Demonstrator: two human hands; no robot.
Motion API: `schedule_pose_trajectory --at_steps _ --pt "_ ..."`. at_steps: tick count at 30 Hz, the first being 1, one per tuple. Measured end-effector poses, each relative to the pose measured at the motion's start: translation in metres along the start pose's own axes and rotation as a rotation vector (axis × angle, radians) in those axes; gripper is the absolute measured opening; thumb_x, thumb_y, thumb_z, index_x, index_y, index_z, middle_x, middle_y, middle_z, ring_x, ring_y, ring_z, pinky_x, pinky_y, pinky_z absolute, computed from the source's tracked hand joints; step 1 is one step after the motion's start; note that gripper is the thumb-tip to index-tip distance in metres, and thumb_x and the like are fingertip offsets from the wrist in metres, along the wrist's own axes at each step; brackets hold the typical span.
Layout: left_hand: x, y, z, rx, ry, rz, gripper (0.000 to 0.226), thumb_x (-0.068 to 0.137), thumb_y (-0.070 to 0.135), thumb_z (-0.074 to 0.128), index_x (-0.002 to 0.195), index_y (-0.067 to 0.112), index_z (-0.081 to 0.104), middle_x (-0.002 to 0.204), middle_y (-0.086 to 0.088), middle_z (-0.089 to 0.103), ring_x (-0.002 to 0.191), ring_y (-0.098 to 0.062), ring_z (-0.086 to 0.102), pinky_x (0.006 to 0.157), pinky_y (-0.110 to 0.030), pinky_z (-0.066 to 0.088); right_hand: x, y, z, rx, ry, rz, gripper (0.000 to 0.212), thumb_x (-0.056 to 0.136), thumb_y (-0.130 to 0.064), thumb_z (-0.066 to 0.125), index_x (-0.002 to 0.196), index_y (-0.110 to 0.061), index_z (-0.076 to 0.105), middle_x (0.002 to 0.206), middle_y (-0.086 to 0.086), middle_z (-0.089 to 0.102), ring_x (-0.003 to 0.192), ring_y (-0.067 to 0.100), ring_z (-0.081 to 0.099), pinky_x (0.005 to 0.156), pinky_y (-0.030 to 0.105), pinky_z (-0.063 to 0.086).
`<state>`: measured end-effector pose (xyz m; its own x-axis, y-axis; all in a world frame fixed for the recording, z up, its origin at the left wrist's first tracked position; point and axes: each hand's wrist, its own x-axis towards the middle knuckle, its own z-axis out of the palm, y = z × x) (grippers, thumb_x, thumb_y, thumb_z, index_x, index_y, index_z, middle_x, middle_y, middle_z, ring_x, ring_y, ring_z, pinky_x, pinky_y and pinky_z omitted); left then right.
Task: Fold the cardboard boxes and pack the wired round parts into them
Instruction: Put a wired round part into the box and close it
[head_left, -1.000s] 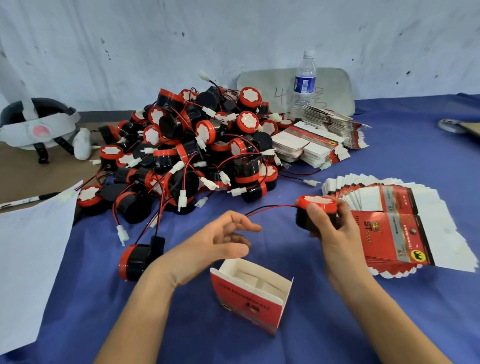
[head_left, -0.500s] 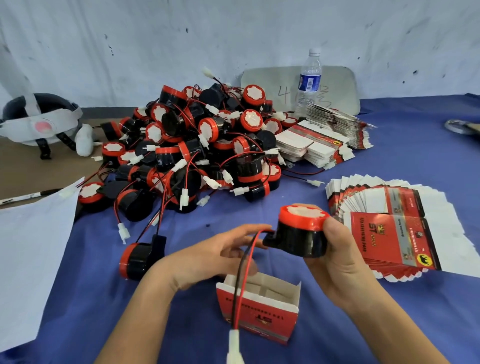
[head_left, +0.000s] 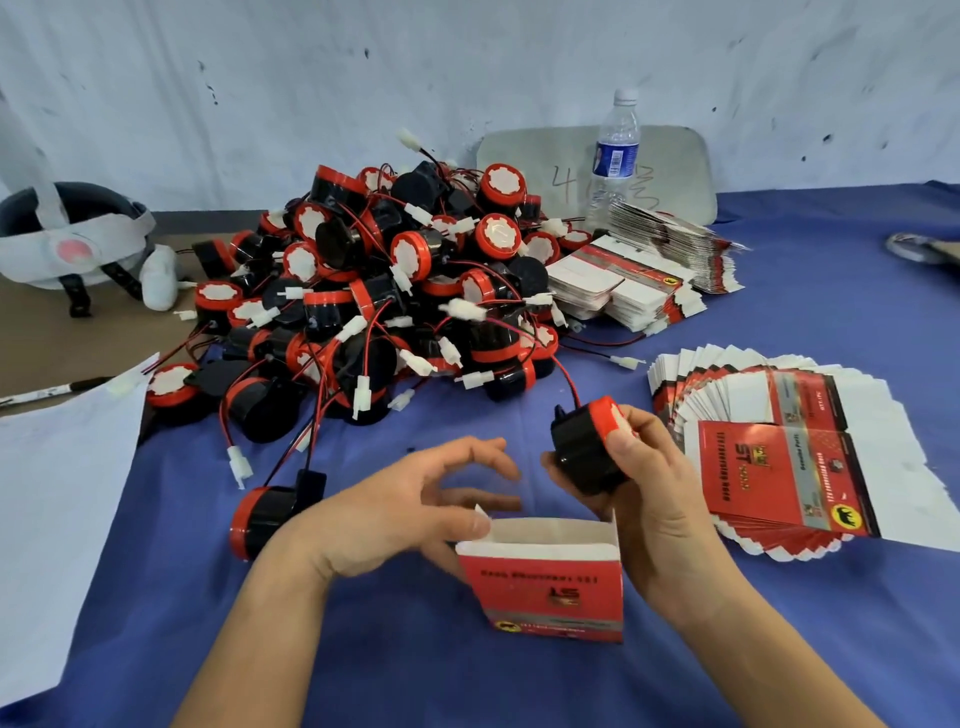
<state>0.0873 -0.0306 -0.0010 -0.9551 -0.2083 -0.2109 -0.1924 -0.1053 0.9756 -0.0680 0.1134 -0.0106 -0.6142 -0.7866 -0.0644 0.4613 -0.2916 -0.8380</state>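
At far left we see a white paper sheet (head_left: 52, 493) on the blue cloth (head_left: 831, 649), then a heap of black round parts with red caps and wires (head_left: 395, 291). Our left hand (head_left: 410, 514) holds nothing, its fingers loosely spread and its thumb at the left rim of the upright red cardboard box (head_left: 550, 587), which is open on top. Near it but apart, our right hand (head_left: 649, 499) grips one black-and-red wired part (head_left: 587, 452) just above the box. Flat red-and-white box blanks (head_left: 779, 457) fan out at right.
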Motion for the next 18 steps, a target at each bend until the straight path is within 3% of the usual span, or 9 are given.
schedule_pose_trajectory --at_steps 2,4,7,10,13,15,18 --pt "0.003 0.001 0.001 -0.025 0.129 0.059 0.036 0.078 0.023 0.08 0.111 0.023 0.065 0.137 0.02 0.051 0.12 -0.014 0.06 0.069 -0.035 0.058 -0.003 0.001 0.001 -0.086 -0.006 -0.001 0.043 0.056 -0.026 0.084 0.088 -0.02 0.055 0.091 0.007 0.063 0.076 0.025 0.067 0.06 0.033 0.057" --pt "0.007 -0.001 0.002 -0.051 0.267 0.119 0.038 0.076 0.029 0.073 0.112 0.022 0.064 0.127 0.018 0.059 0.116 -0.013 0.062 0.067 -0.033 0.059 -0.007 0.004 0.003 -0.268 0.027 -0.071 0.049 0.051 -0.04 0.078 0.088 -0.022 0.052 0.092 0.002 0.059 0.073 0.011 0.062 0.061 0.026 0.052" --pt "0.016 -0.003 0.009 -0.068 0.314 0.186 0.033 0.082 0.048 0.068 0.109 0.028 0.067 0.127 0.013 0.06 0.117 -0.01 0.061 0.069 -0.032 0.058 -0.016 0.012 0.012 -0.444 0.031 -0.293 0.058 0.05 -0.04 0.077 0.094 -0.023 0.044 0.097 -0.022 0.057 0.08 -0.005 0.063 0.066 0.012 0.05" --pt "0.02 -0.003 0.021 -0.072 0.29 0.286 0.061 0.074 0.077 0.057 0.112 0.03 0.064 0.128 0.014 0.06 0.121 -0.008 0.057 0.079 -0.032 0.056 -0.023 0.02 0.018 -0.49 0.038 -0.426 0.054 0.051 -0.037 0.083 0.088 -0.042 0.043 0.094 -0.029 0.054 0.088 -0.002 0.063 0.072 0.011 0.049" --pt "0.023 -0.002 0.032 -0.037 0.376 0.438 0.091 0.062 0.089 0.053 0.118 0.017 0.054 0.139 0.005 0.052 0.128 -0.017 0.052 0.091 -0.035 0.053 -0.021 0.02 0.017 -0.578 0.199 -0.518 0.054 0.048 -0.045 0.08 0.082 -0.05 0.037 0.084 -0.032 0.048 0.075 -0.006 0.052 0.069 0.007 0.042" --pt "0.02 0.003 0.04 0.217 0.492 0.608 0.089 0.067 0.087 0.049 0.122 0.016 0.048 0.145 0.003 0.044 0.134 -0.021 0.045 0.099 -0.034 0.047 -0.016 0.017 0.012 -0.587 0.283 -0.565 0.062 0.05 -0.042 0.083 0.089 -0.044 0.035 0.087 -0.032 0.042 0.079 -0.007 0.048 0.075 0.008 0.04" --pt "0.016 0.001 0.053 0.772 0.665 0.891 0.088 0.075 0.08 0.049 0.132 0.013 0.041 0.153 -0.009 0.028 0.142 -0.029 0.029 0.111 -0.044 0.032 -0.009 0.011 0.003 -0.615 0.342 -0.591 0.066 0.065 -0.033 0.087 0.112 -0.041 0.041 0.113 -0.014 0.046 0.108 0.003 0.049 0.095 0.02 0.04"
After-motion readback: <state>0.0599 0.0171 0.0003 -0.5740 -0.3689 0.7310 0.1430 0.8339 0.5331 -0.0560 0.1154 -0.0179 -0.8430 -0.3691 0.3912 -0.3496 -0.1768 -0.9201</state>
